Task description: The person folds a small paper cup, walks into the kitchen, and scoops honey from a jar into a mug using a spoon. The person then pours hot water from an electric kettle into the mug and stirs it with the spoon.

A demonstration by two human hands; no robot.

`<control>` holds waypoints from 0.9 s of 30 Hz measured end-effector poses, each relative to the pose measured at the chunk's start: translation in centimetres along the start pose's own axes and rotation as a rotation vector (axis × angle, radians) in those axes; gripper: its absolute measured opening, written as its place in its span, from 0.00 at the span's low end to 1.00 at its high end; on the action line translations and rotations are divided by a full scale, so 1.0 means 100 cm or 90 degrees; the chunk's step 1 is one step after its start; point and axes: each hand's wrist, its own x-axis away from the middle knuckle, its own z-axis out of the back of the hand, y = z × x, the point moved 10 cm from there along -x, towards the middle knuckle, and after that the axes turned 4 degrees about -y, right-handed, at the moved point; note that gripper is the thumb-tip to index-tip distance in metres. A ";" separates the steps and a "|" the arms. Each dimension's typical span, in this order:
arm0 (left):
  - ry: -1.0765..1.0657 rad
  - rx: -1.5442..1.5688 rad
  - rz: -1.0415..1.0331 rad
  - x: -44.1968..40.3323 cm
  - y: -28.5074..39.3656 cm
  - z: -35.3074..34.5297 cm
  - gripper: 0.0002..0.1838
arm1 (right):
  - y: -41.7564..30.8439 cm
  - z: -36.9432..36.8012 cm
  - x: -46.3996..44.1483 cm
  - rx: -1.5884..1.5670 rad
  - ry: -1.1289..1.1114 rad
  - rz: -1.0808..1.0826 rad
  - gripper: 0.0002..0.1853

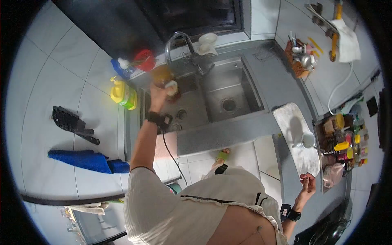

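Observation:
My left hand point(158, 97) is over the left basin of the sink point(196, 122), its fingers closed around a brown, amber-looking round vessel point(162, 74). Motion smears the vessel, so its exact kind is unclear. A small whitish piece point(171, 87) shows against it beside my fingers. On the right, my right hand point(308, 184) has its fingers curled together at the near end of a white marbled board point(288, 122); what they pinch, if anything, is too small to make out. A white cup point(307, 140) with a utensil in it is on that board.
A faucet point(179, 38) arches behind the sink. Left of it stand a yellow detergent bottle point(123, 94) and a red basket point(145, 60). Knives point(69, 120) and a blue towel point(87, 160) hang on the left wall. Seasoning bottles point(347, 143) crowd the right side.

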 end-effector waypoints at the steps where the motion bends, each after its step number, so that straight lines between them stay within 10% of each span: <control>1: 0.015 0.023 -0.002 -0.023 -0.002 0.013 0.30 | -0.004 -0.013 -0.006 -0.001 -0.011 0.016 0.13; 12: 0.296 -0.276 -0.046 -0.211 -0.121 0.068 0.42 | -0.010 -0.072 0.009 0.137 0.059 -0.132 0.12; 27: 0.108 -0.241 -0.051 -0.339 -0.225 -0.001 0.23 | -0.013 -0.084 0.069 0.167 0.221 -0.270 0.09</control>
